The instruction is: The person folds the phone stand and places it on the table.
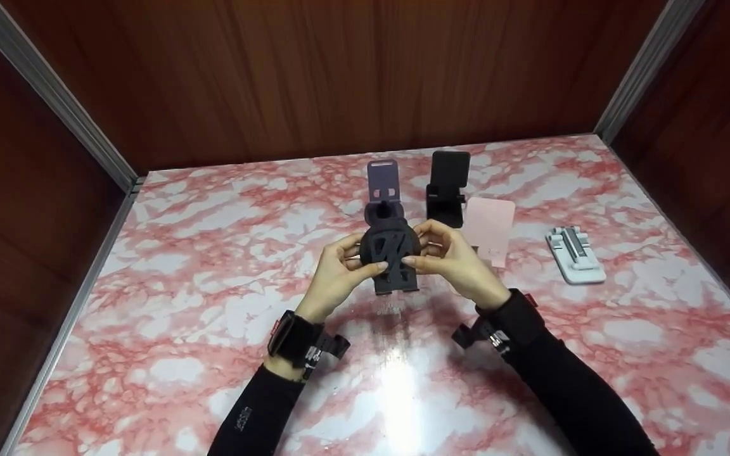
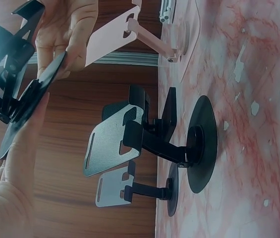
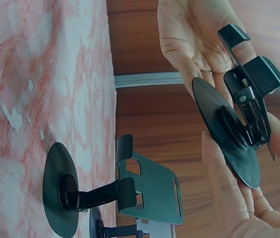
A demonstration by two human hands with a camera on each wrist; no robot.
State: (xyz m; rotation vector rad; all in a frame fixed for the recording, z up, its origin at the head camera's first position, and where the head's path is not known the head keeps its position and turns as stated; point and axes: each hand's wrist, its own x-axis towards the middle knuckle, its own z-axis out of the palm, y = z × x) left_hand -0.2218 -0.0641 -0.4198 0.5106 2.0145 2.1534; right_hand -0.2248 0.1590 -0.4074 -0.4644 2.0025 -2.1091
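Left hand [image 1: 330, 282] and right hand [image 1: 460, 263], fingers curled, grip a folded black stand [image 1: 393, 244] from either side, above the bench [image 1: 213, 285]. Stand: thin round base, plate with angular cut-outs. Bench: glossy, red-and-white marbled. Beyond: slotted purple stand [image 1: 383, 177], rectangular black phone holder [image 1: 450, 170]. To the right: smooth pink stand [image 1: 492, 228], folded white stand [image 1: 580, 263].

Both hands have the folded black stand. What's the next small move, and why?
I'd probably ease the held black stand's plate away from its round base, left hand steadying, right hand lifting. The plate lies folded close over the base, both hands grip the stand, and the purple stand on the table stands unfolded.
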